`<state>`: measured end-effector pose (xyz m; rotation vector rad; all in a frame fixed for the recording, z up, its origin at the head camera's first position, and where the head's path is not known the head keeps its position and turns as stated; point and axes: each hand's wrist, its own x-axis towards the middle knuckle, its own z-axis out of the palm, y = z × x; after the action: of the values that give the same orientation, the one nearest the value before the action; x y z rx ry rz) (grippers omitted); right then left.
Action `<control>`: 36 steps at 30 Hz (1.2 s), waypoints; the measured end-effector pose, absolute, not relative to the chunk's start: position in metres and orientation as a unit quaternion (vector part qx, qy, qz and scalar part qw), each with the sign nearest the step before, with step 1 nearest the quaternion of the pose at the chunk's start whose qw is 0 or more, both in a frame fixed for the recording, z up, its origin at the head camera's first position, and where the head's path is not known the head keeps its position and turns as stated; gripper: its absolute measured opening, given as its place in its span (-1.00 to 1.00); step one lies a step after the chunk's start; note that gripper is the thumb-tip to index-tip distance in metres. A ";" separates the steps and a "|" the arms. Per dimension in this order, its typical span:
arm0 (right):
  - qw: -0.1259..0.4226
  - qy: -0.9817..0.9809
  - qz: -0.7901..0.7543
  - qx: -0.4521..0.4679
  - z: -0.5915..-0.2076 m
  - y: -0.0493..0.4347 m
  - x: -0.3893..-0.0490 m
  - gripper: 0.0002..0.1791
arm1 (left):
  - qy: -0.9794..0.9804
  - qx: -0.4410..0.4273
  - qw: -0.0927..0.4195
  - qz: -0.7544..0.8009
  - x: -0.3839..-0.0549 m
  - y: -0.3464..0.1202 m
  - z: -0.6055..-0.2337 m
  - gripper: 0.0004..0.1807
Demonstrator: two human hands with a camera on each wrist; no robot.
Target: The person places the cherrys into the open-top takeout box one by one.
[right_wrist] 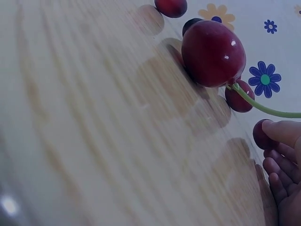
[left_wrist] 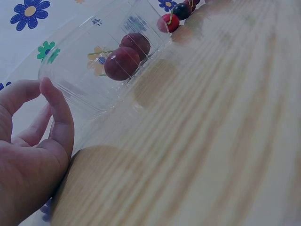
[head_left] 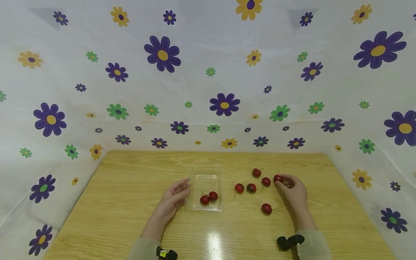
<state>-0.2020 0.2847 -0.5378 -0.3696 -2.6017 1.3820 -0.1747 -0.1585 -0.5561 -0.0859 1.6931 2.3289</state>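
My right hand pinches a dark red cherry between thumb and fingers, its stem pointing up; the right wrist view shows the same cherry at the fingertips. My left hand lies beside a clear plastic box, fingers loosely extended, fingertips right at its left edge. Inside the box, near its front, are two cherries with stems, one beside the other. In the left wrist view, the thumb and fingers overlap the box's corner.
Several loose cherries lie between box and right hand: a red one, a darker one, one behind and another. Nearer the front is a cherry with its stem pointing right. Flower-patterned cloth surrounds the wooden table.
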 end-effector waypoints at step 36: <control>0.068 -0.863 0.490 -0.100 -0.524 0.248 -0.194 -0.57 | 0.581 -0.028 0.136 0.802 -0.175 -0.159 -0.557 -0.37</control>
<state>-0.1943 0.2475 -0.5241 -0.3003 -2.5996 1.4762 -0.1749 -0.1585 -0.5568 -0.0816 1.6834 2.3213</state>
